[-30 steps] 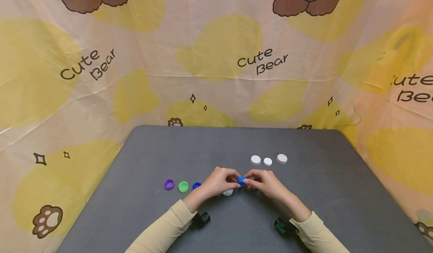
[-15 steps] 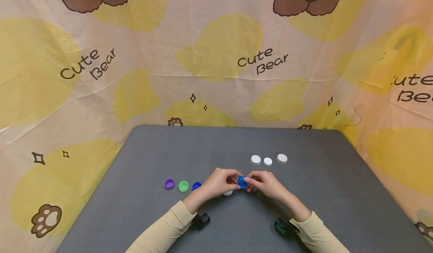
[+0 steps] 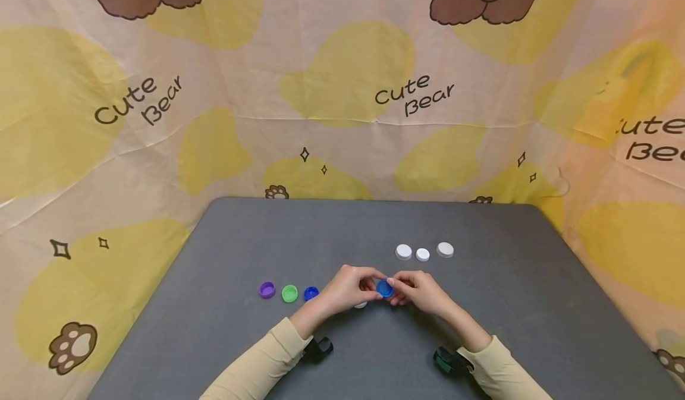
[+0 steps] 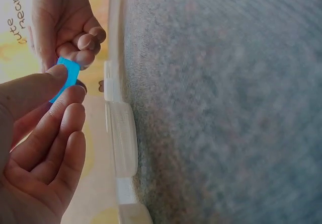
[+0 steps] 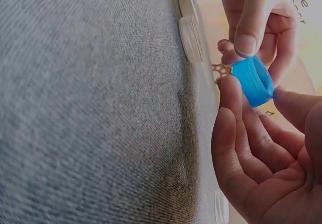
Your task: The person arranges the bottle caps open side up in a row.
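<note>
A blue bottle cap (image 3: 384, 288) is held between both hands, above the table. In the right wrist view the hollow side of the blue cap (image 5: 253, 81) shows. My left hand (image 3: 345, 290) pinches its left edge between thumb and fingers. On the opposite edge, the thumb and fingers of my right hand (image 3: 423, 290) pinch it too. A white cap (image 3: 361, 305) lies on the table just below the left hand, which partly hides it. Left of that hand a darker blue cap (image 3: 311, 293), a green cap (image 3: 289, 293) and a purple cap (image 3: 267, 290) lie in a row.
Farther back on the grey table (image 3: 321, 233) are three white caps: a left one (image 3: 404, 252), a smaller middle one (image 3: 423, 254) and a right one (image 3: 445, 249). A patterned cloth (image 3: 342, 91) hangs behind the table.
The blue cap has turned in the fingers, so its hollow side now faces the head camera more. Both hands stay nearly in place.
</note>
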`<control>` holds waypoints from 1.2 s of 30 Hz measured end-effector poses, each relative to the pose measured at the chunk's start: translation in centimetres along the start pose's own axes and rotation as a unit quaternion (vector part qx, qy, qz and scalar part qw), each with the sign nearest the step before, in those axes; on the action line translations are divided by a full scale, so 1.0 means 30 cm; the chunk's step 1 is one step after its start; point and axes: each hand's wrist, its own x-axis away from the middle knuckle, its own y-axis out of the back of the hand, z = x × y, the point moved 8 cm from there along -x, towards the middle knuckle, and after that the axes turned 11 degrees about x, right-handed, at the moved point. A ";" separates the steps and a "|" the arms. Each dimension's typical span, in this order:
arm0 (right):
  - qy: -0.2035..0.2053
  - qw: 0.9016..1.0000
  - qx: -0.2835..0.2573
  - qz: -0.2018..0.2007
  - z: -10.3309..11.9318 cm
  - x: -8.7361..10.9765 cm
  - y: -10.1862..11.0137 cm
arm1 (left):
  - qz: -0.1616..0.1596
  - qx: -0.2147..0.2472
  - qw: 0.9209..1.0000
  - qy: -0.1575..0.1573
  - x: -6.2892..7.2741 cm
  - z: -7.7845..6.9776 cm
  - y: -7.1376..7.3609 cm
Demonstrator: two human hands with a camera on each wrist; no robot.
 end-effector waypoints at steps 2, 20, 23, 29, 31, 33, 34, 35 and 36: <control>0.000 1.000 -0.004 -0.004 -0.025 -0.006 -0.005 | -0.003 -0.006 1.000 0.000 0.000 0.000 0.002; 0.026 0.999 0.043 -0.010 -0.016 0.003 0.004 | -0.006 0.027 0.999 0.046 -0.001 0.033 0.010; 0.026 0.998 0.062 -0.015 -0.003 0.007 0.005 | -0.006 0.026 0.999 0.046 0.001 0.029 0.011; 0.028 0.997 0.070 -0.013 0.082 0.031 0.019 | -0.009 0.013 0.999 0.031 0.002 0.022 0.013; 0.032 0.997 0.069 -0.014 0.107 0.040 0.024 | -0.009 0.010 1.000 0.026 0.000 0.021 0.013; 0.038 0.997 0.072 -0.017 0.086 0.035 0.022 | -0.007 0.009 1.000 0.027 0.000 0.022 0.011; 0.040 0.996 0.074 -0.019 0.070 0.031 0.019 | -0.006 0.009 1.000 0.028 0.000 0.023 0.010; 0.041 0.996 0.078 -0.022 0.052 0.026 0.017 | -0.005 0.008 1.000 0.030 0.000 0.025 0.009; 0.044 0.995 0.083 -0.025 0.034 0.021 0.014 | -0.004 0.005 1.000 0.030 -0.001 0.025 0.007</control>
